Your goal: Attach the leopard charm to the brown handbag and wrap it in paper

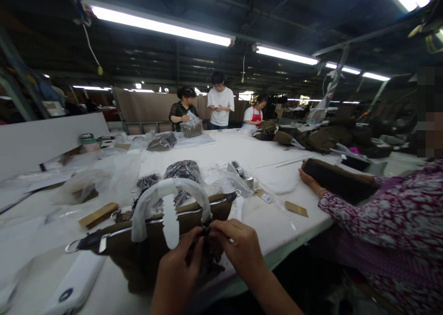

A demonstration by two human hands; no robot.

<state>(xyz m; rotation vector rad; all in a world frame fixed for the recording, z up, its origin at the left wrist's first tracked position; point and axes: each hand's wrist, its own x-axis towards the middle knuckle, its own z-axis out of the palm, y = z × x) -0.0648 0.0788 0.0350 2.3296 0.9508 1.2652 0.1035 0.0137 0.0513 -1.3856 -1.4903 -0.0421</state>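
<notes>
A brown handbag (194, 215) stands on the white table (242, 153) right in front of me, its handles wrapped in white paper (166, 195). My left hand (180, 264) and my right hand (237, 250) meet at the bag's near side, fingers pinched on a small dark fitting (206, 229) by the handle base. What exactly the fingers pinch is too dark to make out. A metal ring (71, 246) hangs at the bag's left end.
A white power bank (76, 285) lies at the near left. Clear plastic bags (104, 176), a wooden block (98, 215) and bags of dark hardware (183, 169) lie behind the bag. A person in a patterned sleeve (380, 218) works at my right; three people stand at the far end.
</notes>
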